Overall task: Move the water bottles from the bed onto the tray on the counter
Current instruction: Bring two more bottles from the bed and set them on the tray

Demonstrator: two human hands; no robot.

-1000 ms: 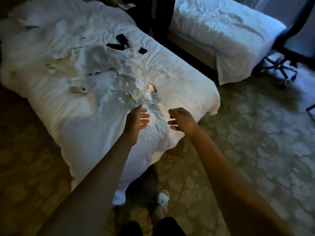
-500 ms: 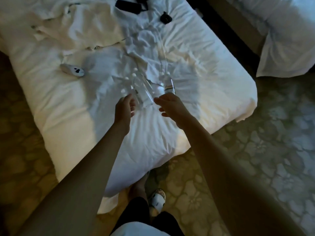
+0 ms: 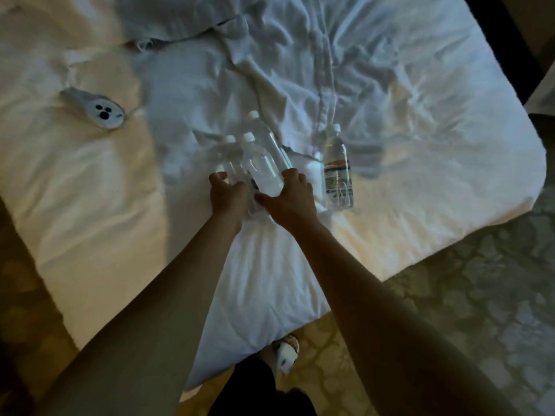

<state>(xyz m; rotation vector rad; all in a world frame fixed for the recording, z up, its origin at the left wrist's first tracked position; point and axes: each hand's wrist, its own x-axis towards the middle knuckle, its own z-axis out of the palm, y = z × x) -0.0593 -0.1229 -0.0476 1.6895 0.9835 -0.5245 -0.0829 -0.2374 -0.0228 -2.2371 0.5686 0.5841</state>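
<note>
— Reaching: left hand [image 3: 226,195] and right hand [image 3: 292,199], fingers spread, cupping clustered bottles [image 3: 261,166] on bed [image 3: 120,235].
— Risk?
— Slipping loose, probably; too many smooth bottles, soft bedding.

both bare forearms reach forward, nearly meeting. the left hand [image 3: 226,196] and right hand [image 3: 289,199] curl, fingers spread, at the base of the clear plastic water bottles [image 3: 261,168].
</note>
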